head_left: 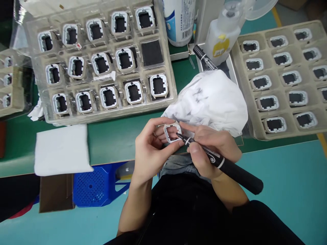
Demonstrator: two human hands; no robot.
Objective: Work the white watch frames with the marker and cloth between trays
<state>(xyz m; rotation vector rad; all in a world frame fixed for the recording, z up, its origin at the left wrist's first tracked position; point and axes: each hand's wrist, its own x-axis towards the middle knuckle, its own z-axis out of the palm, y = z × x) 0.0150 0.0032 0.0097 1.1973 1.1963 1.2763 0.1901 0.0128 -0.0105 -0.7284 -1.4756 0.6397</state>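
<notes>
Between the thumb and fingers of my left hand (150,146) is a small white, rounded-square watch case frame (167,139), its opening facing up. My right hand (212,146) grips a black marker pen (224,165) like a pencil. The pen's dark tip points at the frame's right edge; whether it touches cannot be made out. A fingertip of my right hand is close to the frame's upper right corner. Just beyond both hands lies a crumpled white cloth (214,102) with dark ink smudges.
A clear plastic tray (107,114) of similar frames stands at the upper left, a beige tray (258,132) of them at the right. Behind the cloth are another marker (204,58), a pump bottle (221,41) and a white bottle (180,20). A folded white cloth (62,149) overhangs the bench edge above a blue stool (92,187).
</notes>
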